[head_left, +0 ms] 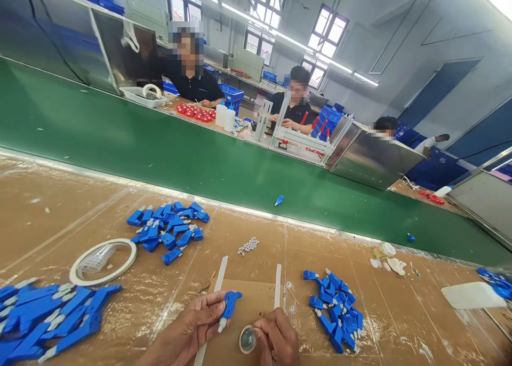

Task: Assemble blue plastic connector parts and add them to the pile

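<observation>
My left hand (pixel 192 323) pinches a small blue plastic connector (pixel 229 304) with a white tip, held just above a brown cardboard pad (pixel 256 296) at the near edge of the table. My right hand (pixel 280 336) is closed around a small round clear-lidded container (pixel 248 339) right below the connector. Piles of the same blue connectors lie to the upper left (pixel 170 230), to the right (pixel 338 315) and at the far left (pixel 48 318). A little heap of tiny white pieces (pixel 248 245) lies beyond the pad.
A roll of tape (pixel 103 260) lies left of the pad. A green conveyor belt (pixel 160 147) runs behind the table, with a stray blue part (pixel 279 200) on it. Three people sit at benches across the belt. A white block (pixel 472 295) rests at right.
</observation>
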Action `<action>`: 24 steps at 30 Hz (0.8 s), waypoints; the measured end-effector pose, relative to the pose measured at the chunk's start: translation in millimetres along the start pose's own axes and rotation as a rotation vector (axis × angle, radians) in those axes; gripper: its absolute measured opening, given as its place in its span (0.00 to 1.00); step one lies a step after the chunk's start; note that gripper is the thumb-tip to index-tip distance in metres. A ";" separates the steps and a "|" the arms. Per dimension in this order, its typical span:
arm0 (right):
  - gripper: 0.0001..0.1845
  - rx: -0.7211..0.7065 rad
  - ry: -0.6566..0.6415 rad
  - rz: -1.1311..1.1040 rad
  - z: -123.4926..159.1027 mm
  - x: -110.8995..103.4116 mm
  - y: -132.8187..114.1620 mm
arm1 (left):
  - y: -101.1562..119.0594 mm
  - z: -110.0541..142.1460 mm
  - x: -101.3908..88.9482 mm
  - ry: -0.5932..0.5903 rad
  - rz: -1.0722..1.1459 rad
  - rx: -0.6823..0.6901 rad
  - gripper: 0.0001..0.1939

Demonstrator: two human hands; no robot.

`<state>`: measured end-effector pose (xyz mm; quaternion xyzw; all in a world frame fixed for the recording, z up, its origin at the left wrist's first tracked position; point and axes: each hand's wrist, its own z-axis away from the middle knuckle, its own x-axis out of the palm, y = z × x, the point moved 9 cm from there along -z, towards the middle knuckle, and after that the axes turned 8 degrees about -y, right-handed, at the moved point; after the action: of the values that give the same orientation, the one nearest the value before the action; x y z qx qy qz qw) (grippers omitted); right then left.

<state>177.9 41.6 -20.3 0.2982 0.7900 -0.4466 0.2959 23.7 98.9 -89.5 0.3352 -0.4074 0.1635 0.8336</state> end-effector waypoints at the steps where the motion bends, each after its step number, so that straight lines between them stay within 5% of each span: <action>1: 0.21 0.018 0.006 -0.014 0.5 0.7 0.8 | 0.1 1.4 0.6 -0.006 0.001 0.000 0.23; 12: 0.28 0.301 0.019 -0.278 6.4 4.3 29.2 | -11.6 10.6 13.2 0.000 0.045 -0.052 0.23; 18: 0.26 0.605 0.002 -0.789 16.7 9.0 63.8 | -21.8 12.1 23.5 -0.038 0.025 -0.078 0.23; 24: 0.25 0.532 0.110 -0.830 7.6 -18.6 37.2 | -35.3 10.5 36.4 -0.139 0.008 -0.113 0.20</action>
<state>218.9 46.8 -29.5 0.0468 0.7152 -0.6965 -0.0357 59.4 66.2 -71.2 0.2967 -0.4739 0.1200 0.8203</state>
